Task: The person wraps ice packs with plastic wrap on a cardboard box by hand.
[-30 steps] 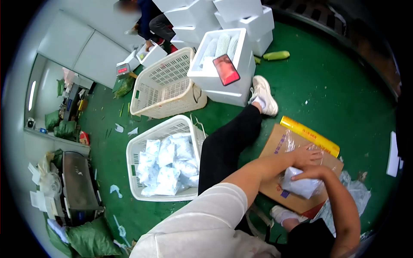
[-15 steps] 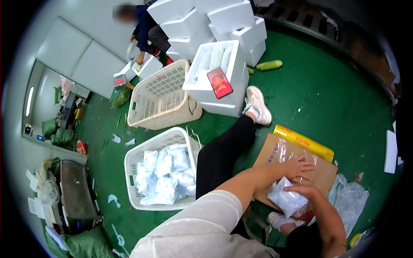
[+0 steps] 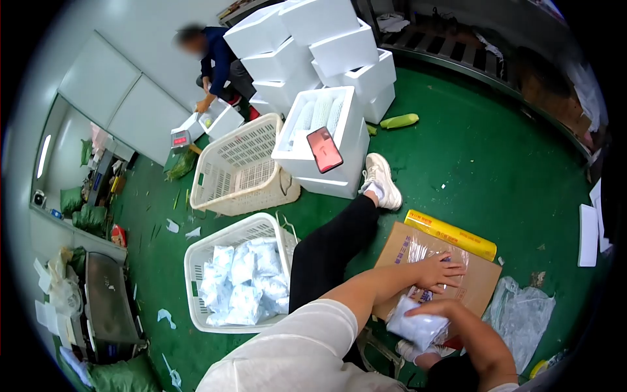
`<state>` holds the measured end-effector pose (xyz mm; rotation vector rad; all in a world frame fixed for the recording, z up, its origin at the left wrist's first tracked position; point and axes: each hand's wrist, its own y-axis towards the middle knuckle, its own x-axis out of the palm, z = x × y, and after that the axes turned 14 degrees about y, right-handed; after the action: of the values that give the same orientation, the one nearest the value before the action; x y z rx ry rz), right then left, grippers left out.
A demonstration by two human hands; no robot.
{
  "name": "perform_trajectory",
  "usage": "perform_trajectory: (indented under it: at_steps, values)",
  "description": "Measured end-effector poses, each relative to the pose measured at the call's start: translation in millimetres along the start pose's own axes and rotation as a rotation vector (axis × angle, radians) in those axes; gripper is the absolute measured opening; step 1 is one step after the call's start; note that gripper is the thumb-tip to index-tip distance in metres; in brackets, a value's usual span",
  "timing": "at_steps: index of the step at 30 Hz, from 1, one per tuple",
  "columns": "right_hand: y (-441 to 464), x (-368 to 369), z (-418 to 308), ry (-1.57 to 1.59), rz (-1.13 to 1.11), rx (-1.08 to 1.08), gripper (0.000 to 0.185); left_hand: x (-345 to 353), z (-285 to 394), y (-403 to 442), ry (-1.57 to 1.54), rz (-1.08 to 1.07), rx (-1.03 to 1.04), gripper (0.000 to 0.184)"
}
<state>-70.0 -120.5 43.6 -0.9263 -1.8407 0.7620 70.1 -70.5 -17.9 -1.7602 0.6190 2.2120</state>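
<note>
My left hand [image 3: 439, 273] lies flat with fingers spread on clear film covering a brown cardboard box [image 3: 480, 287]. Just nearer to me, my right hand [image 3: 432, 310] grips a white packet [image 3: 417, 325] wrapped in clear plastic, its thumb side on top of the packet. This packet hangs over the near edge of the cardboard and is slightly blurred. Along the far edge of the cardboard lies a yellow printed roll [image 3: 450, 234]. A crumpled clear plastic bag [image 3: 519, 317] is on the floor to the right.
A white basket [image 3: 189, 274] holds several similar packets; another basket [image 3: 245, 206] stands behind it. A phone [image 3: 324, 150] leans on a foam box [image 3: 349, 160] with net-wrapped items. Foam boxes [image 3: 339, 52] are stacked behind. A person [image 3: 225, 55] crouches beside a scale [image 3: 180, 140].
My right hand has drawn the packet left and towards me, off the cardboard's middle. My left hand has flattened onto the film. The view has shifted slightly.
</note>
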Motion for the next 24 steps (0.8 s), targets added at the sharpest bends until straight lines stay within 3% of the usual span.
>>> perform_trajectory:
  at_steps: [2,4,5,8,12,14,16,18,20,22,24]
  values:
    - [-21,41,-7,-0.012,-0.108,-0.122,0.091,-4,1,0,0.006,-0.070,-0.016,0.057]
    - [12,75,59,0.020,-0.054,-0.184,0.097,-9,2,3,0.016,-0.127,-0.019,0.060]
    - [-44,106,31,0.044,0.033,-0.054,0.095,-1,-2,4,0.039,-0.128,-0.016,0.061]
    - [-47,116,87,0.244,-0.010,-0.163,0.094,-20,6,13,0.107,-0.209,-0.020,0.064]
    - [-91,144,98,0.154,0.117,-0.254,0.089,-17,25,10,0.201,-0.112,-0.110,0.058]
    - [-124,150,101,-0.011,0.337,-0.226,0.078,-13,45,12,0.257,-0.194,-0.262,0.055]
    - [-93,174,165,0.920,0.324,-0.519,0.064,-51,80,16,0.309,-0.162,-0.378,0.054]
    - [-102,193,165,1.274,0.347,-0.817,0.056,-67,106,5,0.074,-0.014,-0.713,0.050]
    - [-114,187,169,1.226,0.327,-0.703,0.057,-132,142,1,-0.993,0.325,-1.061,0.046]
    - [-121,177,154,1.045,0.306,-0.648,0.063,-172,182,-20,-0.885,0.108,-0.927,0.048]
    - [-125,169,120,0.632,0.324,-0.606,0.061,-139,231,-46,-0.641,0.023,-0.613,0.048]
